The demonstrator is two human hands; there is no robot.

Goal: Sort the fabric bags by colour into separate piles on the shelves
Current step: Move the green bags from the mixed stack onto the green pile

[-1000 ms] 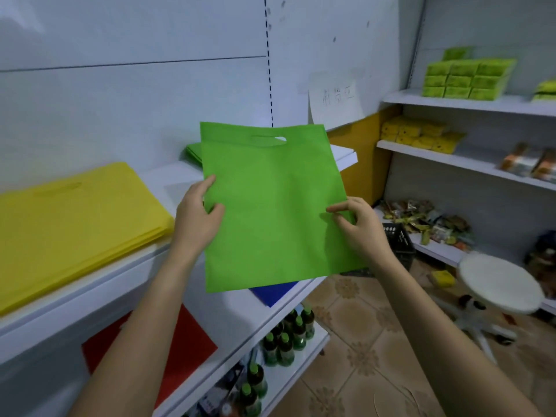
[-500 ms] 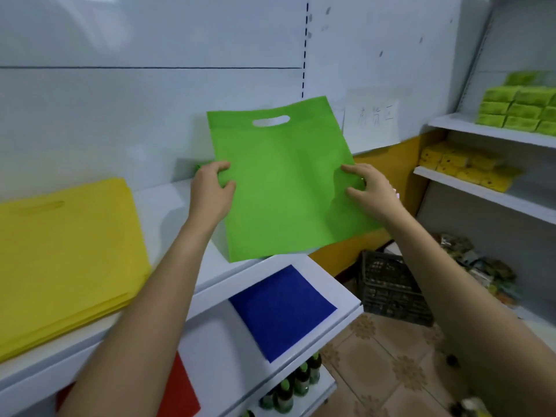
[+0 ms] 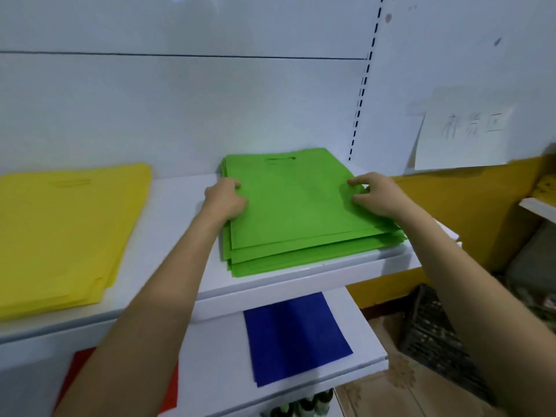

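where left hand (image 3: 224, 200) and right hand (image 3: 376, 197) pinch its edges, a flat green bag (image 3: 296, 207) lies topmost.

Both arms out straight ahead. My left hand (image 3: 225, 200) grips the green bag (image 3: 294, 203) at its left edge, thumb on top; my right hand (image 3: 374, 197) pinches its right edge, fingers curled.

Yellow pile (image 3: 69, 230): left part cut by the frame edge. Red bag (image 3: 76, 367) on lower shelf (image 3: 216, 356): mostly behind the left forearm and under the upper shelf (image 3: 180, 233). Blue bag (image 3: 294, 335): back end hidden under the upper shelf's front edge. Bottles (image 3: 301, 406): tops only, cut by the bottom edge. Wall sign (image 3: 463, 139): writing too blurred to read. Crate (image 3: 430, 332): blurred, partly behind the right forearm. Left hand (image 3: 224, 197): fingertips over or under the top green bag (image 3: 294, 200), cannot tell.
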